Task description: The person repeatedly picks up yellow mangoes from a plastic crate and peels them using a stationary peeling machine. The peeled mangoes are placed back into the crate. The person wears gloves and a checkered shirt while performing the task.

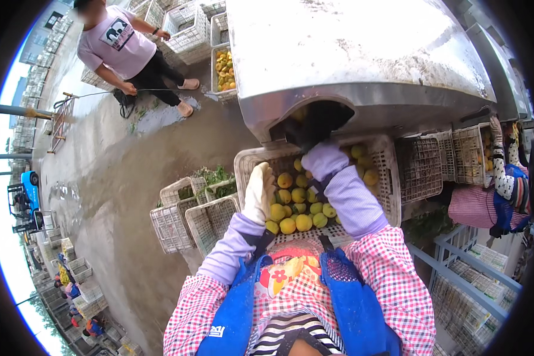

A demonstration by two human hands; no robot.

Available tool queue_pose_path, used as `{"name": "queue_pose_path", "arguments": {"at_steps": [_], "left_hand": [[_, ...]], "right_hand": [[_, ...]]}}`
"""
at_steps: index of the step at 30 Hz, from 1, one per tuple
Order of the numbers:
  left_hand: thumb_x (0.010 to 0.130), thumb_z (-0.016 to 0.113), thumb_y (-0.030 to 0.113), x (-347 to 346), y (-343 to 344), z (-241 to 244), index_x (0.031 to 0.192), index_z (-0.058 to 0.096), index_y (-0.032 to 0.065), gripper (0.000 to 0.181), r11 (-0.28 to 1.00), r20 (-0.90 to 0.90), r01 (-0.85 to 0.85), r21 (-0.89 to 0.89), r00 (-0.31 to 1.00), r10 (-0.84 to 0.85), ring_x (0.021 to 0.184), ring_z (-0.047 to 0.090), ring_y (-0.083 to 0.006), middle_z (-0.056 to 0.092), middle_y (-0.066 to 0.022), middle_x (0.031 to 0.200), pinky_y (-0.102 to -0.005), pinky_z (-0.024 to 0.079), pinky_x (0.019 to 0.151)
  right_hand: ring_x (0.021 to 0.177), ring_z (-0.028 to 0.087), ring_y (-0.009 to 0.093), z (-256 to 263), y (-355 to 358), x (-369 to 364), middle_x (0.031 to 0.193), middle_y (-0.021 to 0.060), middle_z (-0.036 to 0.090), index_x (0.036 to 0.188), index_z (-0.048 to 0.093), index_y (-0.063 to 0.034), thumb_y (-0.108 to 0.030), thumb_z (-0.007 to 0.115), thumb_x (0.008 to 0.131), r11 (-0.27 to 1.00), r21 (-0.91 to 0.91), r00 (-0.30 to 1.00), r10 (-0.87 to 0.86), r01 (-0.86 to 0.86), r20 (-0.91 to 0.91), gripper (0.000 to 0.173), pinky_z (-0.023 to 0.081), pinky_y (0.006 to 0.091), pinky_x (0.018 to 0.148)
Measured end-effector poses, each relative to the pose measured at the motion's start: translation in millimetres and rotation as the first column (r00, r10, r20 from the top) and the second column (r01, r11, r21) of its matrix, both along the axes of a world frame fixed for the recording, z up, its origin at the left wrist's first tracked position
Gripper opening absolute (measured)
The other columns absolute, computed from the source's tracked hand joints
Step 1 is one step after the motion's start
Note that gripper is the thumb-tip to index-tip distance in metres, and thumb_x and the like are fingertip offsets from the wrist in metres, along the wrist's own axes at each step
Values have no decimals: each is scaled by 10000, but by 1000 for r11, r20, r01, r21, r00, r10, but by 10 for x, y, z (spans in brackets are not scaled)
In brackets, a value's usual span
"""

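Observation:
A white plastic crate [390, 178] stands in front of me, holding many yellow-green fruits [298, 195], likely peaches. My left hand [259, 187], in a pale glove, is held upright inside the crate's left side, against the fruits; whether it grips one is not clear. My right hand [309, 129], in a dark glove, reaches into the shadowed opening of a metal machine [365, 95] above the crate. Its fingers are hidden in the dark, and a yellowish thing shows faintly beside them.
Empty-looking crates and one with leafy greens [216, 176] stand at the left. A crate of cut fruit [224, 71] lies beyond. A person [120, 44] stands on the wet floor holding a cord. At the right are a co-worker [507, 191], more crates and a blue-grey railing [465, 276].

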State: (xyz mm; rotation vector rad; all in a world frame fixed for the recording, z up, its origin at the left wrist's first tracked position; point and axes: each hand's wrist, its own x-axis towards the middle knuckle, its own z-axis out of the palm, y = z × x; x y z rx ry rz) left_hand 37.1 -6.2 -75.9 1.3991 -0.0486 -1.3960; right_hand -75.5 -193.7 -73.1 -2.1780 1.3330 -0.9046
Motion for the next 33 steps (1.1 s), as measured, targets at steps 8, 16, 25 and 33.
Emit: {"name": "queue_pose_path", "arguments": {"at_steps": [8, 16, 25, 33], "left_hand": [[870, 580, 545, -231, 104, -1559, 1604, 275, 175, 877, 678, 515, 351, 646, 456, -726, 1505, 193, -461, 191, -260, 1650, -470, 216, 1226], [888, 610, 600, -625, -554, -1978, 1617, 170, 383, 879, 241, 532, 526, 816, -517, -671, 1545, 161, -368, 18, -148, 1702, -634, 308, 1146], [927, 485, 688, -344, -526, -2379, 1424, 542, 332, 614, 211, 581, 610, 764, -508, -636, 1408, 369, -342, 282, -147, 1602, -556, 505, 958], [869, 524, 749, -447, -622, -2329, 1410, 584, 306, 702, 146, 529, 603, 784, -526, -666, 1357, 423, -336, 330, -157, 1570, -537, 520, 941]], "right_hand": [[1011, 650, 401, 146, 292, -543, 1110, 183, 684, 1162, 681, -73, -179, 772, 820, 864, -472, 984, 172, -176, -53, 369, 520, 504, 898], [1009, 669, 368, -1543, 833, -1443, 1128, 151, 693, 1100, 685, -72, -145, 677, 844, 945, 237, 779, 321, -225, -539, 266, 536, 482, 900], [1332, 513, 357, -1400, 445, -768, 1436, 179, 539, 1423, 526, -99, -186, 560, 960, 487, 873, 160, 860, 24, -484, 472, 429, 454, 1097], [1333, 512, 307, -1829, 440, -1221, 1410, 136, 551, 1406, 527, -86, -225, 740, 874, 828, 518, 939, 321, -214, -125, 589, 474, 413, 1057]]}}
